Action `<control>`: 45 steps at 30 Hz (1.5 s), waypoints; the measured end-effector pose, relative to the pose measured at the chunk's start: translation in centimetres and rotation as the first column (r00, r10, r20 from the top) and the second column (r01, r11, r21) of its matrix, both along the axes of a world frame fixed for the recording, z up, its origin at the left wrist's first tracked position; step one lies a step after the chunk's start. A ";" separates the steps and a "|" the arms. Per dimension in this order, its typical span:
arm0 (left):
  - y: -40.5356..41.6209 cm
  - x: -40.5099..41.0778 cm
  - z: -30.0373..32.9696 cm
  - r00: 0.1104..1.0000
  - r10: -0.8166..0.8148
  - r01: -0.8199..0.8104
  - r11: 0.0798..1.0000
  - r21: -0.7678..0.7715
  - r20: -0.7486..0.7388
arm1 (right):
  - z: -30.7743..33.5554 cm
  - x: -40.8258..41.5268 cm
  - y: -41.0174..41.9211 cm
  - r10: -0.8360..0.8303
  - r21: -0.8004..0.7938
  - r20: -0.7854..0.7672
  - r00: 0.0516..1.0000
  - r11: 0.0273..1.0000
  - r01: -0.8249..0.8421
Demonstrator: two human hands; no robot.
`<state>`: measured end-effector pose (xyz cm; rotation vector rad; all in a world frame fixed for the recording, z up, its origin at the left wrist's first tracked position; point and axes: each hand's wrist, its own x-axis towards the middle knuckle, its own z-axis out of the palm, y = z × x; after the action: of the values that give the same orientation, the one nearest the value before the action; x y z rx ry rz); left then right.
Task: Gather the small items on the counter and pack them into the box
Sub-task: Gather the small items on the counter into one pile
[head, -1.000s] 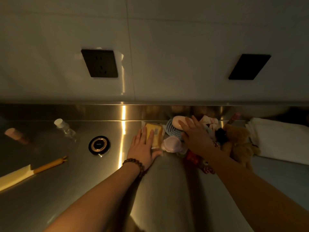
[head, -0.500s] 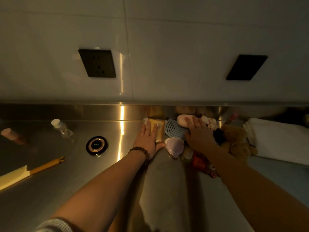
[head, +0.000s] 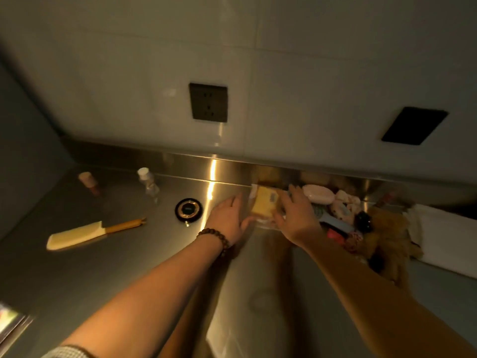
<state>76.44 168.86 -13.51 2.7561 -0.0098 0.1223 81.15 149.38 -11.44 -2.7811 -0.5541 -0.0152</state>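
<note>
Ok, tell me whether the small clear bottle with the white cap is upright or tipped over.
Tipped over. The clear bottle lies on its side on the steel counter, white cap pointing toward the back wall.

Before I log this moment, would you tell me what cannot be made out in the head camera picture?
- The box: none is clearly visible; the clear container under the yellow packet is blurred and flanked by the left hand and right hand.
- The pile of small items: dim, overlapping, partly behind the right hand.
- The packet's label: too small.
- Bright object: cut off by the left edge.
</note>
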 end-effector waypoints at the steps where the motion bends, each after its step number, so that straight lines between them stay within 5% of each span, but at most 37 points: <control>1: 1.2 -1.1 0.2 0.999 0.032 -0.032 0.999 0.002 0.002 | 0.0 -0.8 1.5 0.037 0.009 -0.010 0.999 0.999 -0.037; 11: 14.9 -17.6 0.7 0.894 0.449 -0.446 0.891 0.084 -0.013 | -1.6 -12.5 15.5 0.390 0.087 -0.145 0.909 0.920 -0.381; 22: 23.4 -36.5 -1.8 0.543 0.827 -0.806 0.562 0.189 -0.142 | -3.3 -20.9 27.8 0.626 0.123 -0.207 0.751 0.779 -0.615; 29: 21.5 -40.8 -3.6 0.663 0.713 -0.708 0.696 0.119 -0.228 | -3.7 -25.0 36.5 0.781 0.047 -0.179 0.598 0.614 -0.788; 35: 19.4 -40.8 -3.0 0.659 0.744 -0.740 0.668 0.085 -0.111 | -4.1 -26.8 42.3 0.902 -0.119 -0.186 0.389 0.372 -0.920; 41: 20.3 -40.2 -2.2 0.697 0.679 -0.697 0.717 0.006 -0.231 | -4.4 -26.4 41.7 0.890 -0.003 -0.095 0.446 0.448 -0.894; 45: 21.4 -38.1 -1.7 0.702 0.669 -0.681 0.731 0.045 -0.245 | -4.0 -24.3 39.7 0.799 0.088 -0.105 0.592 0.600 -0.795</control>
<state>38.36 190.30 -15.20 2.5557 1.0716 -0.0306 56.88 189.07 -15.45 -2.2099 -1.6935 0.3559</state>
